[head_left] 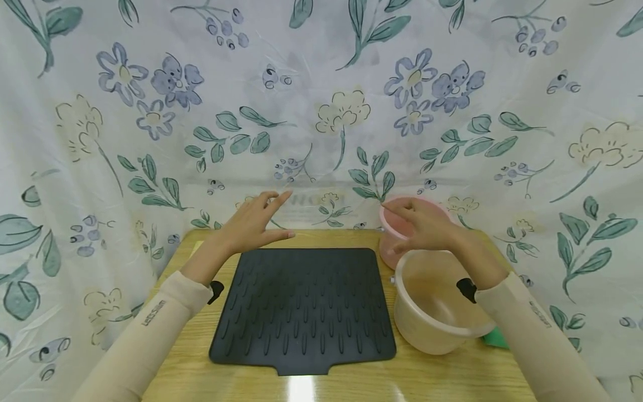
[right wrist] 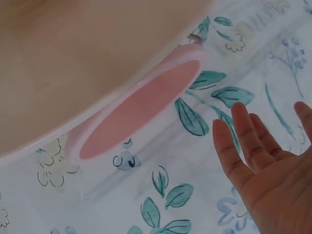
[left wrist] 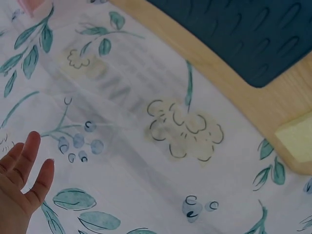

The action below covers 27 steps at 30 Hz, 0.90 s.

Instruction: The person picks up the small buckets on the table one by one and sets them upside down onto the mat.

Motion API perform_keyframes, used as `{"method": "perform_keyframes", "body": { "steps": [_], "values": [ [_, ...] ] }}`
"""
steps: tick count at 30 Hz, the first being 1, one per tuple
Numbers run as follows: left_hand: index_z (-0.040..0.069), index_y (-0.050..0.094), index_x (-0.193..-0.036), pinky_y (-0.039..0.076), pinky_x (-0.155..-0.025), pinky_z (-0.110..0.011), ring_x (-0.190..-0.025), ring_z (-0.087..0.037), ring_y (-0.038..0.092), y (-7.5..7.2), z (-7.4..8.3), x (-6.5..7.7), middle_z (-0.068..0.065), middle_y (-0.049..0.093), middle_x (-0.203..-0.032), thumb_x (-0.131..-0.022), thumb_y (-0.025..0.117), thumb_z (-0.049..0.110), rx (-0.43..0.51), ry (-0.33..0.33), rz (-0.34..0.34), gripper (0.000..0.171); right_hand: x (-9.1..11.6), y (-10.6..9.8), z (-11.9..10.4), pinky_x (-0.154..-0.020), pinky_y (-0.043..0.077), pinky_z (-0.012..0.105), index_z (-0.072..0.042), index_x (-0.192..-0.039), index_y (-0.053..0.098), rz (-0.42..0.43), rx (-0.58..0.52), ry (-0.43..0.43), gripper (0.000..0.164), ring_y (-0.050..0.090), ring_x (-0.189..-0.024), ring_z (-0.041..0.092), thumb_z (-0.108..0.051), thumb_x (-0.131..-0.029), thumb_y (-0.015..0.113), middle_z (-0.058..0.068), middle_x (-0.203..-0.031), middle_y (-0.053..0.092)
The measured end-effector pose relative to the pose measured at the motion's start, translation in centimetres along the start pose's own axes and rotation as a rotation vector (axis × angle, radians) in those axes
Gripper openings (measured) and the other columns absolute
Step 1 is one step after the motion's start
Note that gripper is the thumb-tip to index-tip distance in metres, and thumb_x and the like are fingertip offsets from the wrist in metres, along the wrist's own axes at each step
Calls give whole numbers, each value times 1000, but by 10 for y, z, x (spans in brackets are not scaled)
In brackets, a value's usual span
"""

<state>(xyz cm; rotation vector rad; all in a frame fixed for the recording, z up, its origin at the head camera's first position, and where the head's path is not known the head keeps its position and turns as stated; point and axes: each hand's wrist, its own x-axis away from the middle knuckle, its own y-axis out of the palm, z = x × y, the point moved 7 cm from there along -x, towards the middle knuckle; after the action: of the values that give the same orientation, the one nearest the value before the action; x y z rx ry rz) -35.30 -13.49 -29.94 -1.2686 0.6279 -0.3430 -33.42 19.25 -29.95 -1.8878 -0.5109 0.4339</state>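
Light wooden tabletop (head_left: 351,379) carries black ribbed rubber mat (head_left: 303,307) below spread fingers; floral white curtain (head_left: 321,84) beyond.

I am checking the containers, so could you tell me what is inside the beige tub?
The beige tub looks empty; its bare inner wall and floor show. The right hand and forearm cover part of its far rim.
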Motion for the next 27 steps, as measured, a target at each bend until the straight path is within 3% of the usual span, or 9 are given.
{"method": "perform_keyframes", "body": {
  "steps": [5, 10, 14, 17, 20, 24, 27],
  "values": [
    [28, 14, -161, 43, -89, -53, -82, -23, 54, 2, 0, 6, -17, 37, -148, -91, 64, 57, 19, 11, -4, 91, 7, 6, 9, -111, 24, 70, -5, -156, 27, -70, -59, 56, 100, 13, -146, 52, -40, -80, 81, 28, -160, 20],
    [30, 15, -160, 44, -83, -48, -79, -19, 50, 3, 0, 10, -13, 40, -142, -90, 64, 58, 27, 15, 12, 90, 17, 6, 11, -109, 25, 72, -14, -158, 25, -105, -104, 94, 103, 6, -148, 52, -44, -79, 81, 27, -163, 11],
    [30, 14, -160, 46, -78, -45, -82, -22, 52, 4, 2, 15, -14, 40, -144, -89, 64, 59, 24, 24, 17, 91, 28, 5, 12, -106, 32, 69, -17, -159, 24, -119, -137, 112, 102, 21, -144, 52, -47, -79, 80, 29, -161, 12],
    [29, 15, -160, 46, -86, -51, -94, -29, 57, 5, 5, 19, -16, 38, -147, -88, 66, 58, 31, 25, 12, 93, 34, 4, 13, -103, 38, 65, -20, -159, 26, -110, -128, 100, 100, 34, -138, 48, -49, -79, 80, 28, -158, 20],
    [27, 18, -160, 42, -96, -60, -107, -34, 57, 6, 7, 23, -18, 38, -148, -88, 67, 58, 34, 29, 14, 93, 39, 2, 11, -102, 38, 66, -25, -159, 26, -106, -111, 88, 99, 28, -141, 48, -51, -79, 79, 26, -159, 22],
    [27, 19, -160, 42, -97, -61, -110, -35, 57, 9, 9, 26, -17, 38, -148, -89, 66, 58, 34, 33, 15, 91, 44, 3, 12, -99, 43, 63, -30, -159, 24, -113, -130, 98, 100, 37, -138, 49, -54, -78, 79, 27, -161, 16],
    [25, 19, -160, 45, -94, -58, -114, -35, 56, 10, 11, 29, -17, 38, -148, -89, 66, 59, 31, 44, 13, 92, 48, 4, 13, -93, 49, 56, -30, -158, 25, -107, -148, 105, 100, 52, -126, 44, -53, -78, 80, 25, -161, 18]
  ]
}}
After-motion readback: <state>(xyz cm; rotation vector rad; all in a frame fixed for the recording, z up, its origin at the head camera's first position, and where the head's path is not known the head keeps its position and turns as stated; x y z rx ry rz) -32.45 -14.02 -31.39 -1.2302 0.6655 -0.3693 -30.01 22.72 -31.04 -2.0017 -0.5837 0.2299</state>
